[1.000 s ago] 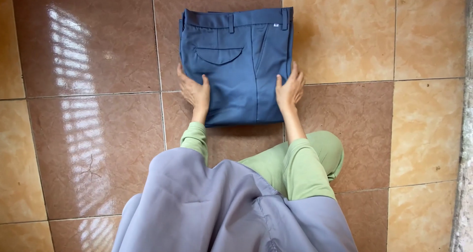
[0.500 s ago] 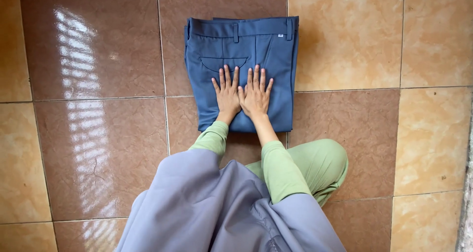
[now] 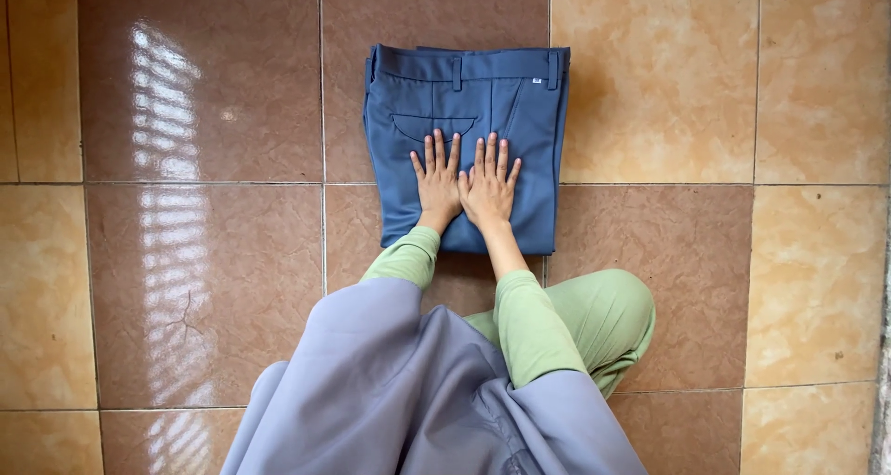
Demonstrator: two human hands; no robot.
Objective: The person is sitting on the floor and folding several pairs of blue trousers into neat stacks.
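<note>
A pair of blue trousers (image 3: 501, 95) lies folded into a neat rectangle on the tiled floor, waistband and belt loops at the far edge, a back pocket facing up. My left hand (image 3: 436, 183) and my right hand (image 3: 489, 186) rest flat side by side on the middle of the fold, fingers spread and pointing away from me. Neither hand grips the cloth. Green sleeves cover both forearms.
The floor (image 3: 186, 113) is glossy brown and tan tile with window glare on the left. My grey garment (image 3: 408, 401) and a bent knee in green cloth (image 3: 603, 317) fill the near edge, just below the trousers.
One second ago my hands sat at the two lower side edges of the fold. They have come together on its middle and now press flat, slightly farther up the cloth.
</note>
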